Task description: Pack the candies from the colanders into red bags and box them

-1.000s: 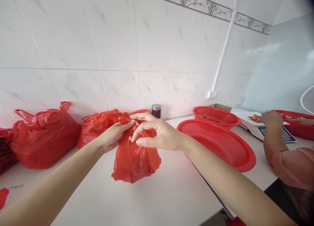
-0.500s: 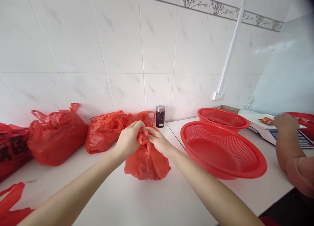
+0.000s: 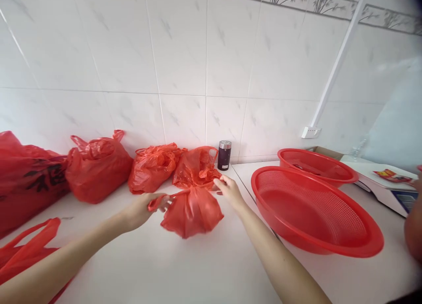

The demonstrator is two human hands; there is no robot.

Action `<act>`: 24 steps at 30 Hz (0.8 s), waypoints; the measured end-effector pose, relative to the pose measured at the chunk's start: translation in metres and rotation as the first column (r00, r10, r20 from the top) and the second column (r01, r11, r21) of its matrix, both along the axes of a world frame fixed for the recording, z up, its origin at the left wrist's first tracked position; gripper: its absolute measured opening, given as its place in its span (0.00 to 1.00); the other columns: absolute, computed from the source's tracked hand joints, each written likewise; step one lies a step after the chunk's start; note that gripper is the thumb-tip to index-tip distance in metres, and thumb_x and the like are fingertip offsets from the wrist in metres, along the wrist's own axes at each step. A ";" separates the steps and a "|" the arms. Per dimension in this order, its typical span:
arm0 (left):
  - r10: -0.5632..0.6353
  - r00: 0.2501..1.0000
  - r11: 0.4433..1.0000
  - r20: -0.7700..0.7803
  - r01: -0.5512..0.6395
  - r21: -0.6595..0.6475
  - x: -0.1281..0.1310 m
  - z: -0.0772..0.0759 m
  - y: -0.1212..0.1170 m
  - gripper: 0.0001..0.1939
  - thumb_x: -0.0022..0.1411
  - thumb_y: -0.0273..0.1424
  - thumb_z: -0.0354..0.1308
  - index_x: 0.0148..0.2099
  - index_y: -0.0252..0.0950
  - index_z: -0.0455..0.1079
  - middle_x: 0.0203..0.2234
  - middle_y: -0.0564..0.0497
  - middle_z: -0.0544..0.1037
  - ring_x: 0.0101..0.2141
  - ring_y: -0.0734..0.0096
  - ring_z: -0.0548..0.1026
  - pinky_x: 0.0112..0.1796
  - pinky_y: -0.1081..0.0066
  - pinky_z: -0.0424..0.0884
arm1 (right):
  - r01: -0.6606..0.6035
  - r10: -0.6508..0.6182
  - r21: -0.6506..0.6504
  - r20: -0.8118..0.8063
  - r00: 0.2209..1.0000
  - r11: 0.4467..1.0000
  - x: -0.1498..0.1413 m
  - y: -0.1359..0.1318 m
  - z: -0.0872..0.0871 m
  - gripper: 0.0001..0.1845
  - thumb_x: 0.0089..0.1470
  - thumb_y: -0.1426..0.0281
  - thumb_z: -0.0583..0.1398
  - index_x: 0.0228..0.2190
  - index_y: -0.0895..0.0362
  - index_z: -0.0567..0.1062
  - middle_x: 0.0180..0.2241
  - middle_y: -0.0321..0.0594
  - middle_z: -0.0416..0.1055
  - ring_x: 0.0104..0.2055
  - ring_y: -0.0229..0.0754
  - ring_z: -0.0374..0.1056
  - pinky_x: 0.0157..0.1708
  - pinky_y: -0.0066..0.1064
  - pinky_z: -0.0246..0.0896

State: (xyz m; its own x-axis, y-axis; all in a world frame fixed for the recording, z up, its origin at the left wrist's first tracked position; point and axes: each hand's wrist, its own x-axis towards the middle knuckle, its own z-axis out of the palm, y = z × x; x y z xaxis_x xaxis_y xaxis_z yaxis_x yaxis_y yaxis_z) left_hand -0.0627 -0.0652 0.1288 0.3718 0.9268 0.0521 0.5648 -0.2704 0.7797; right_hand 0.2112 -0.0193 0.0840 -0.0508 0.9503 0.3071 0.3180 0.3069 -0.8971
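Note:
A filled red plastic bag [image 3: 193, 214], gathered tight at its neck, is between my two hands above the white table. My left hand [image 3: 143, 209] is closed round one of its handles, pulled out to the left. To the right, my right hand [image 3: 231, 190] pinches the opposite handle end near the dark tumbler. Behind this bag lies another red plastic bag [image 3: 194, 161], partly overlapped by it.
Several filled red bags [image 3: 99, 172] line the wall on the left. A dark tumbler [image 3: 224, 155] stands by the wall. Right of it are a large red basket [image 3: 310, 207], a second red basket [image 3: 316, 163] and a scale [image 3: 372, 176] with a packet [image 3: 394, 175]. Another person's arm [image 3: 414, 225] shows at the right edge.
My hands, close together at the bag's top before, are now spread apart sideways with the handles, and the bag's neck is drawn tight. The view has turned left.

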 end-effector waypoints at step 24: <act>0.445 0.825 0.880 -0.349 -0.330 0.341 0.015 -0.092 0.069 0.14 0.63 0.32 0.46 0.48 0.42 0.68 0.32 0.46 0.79 0.33 0.57 0.75 0.33 0.65 0.62 | -0.056 -0.099 0.290 0.494 0.864 0.955 -0.019 0.021 -0.067 0.06 0.59 0.66 0.52 0.31 0.51 0.57 0.33 0.39 0.70 0.35 0.46 0.68 0.35 0.33 0.59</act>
State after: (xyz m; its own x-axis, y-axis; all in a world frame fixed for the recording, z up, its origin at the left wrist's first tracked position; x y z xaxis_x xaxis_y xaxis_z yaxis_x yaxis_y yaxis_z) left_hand -0.0480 0.0034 0.0369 0.0243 0.9725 0.2315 0.9131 -0.1159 0.3909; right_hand 0.1919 0.0016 0.0167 -0.2512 0.8274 0.5024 0.7069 0.5113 -0.4887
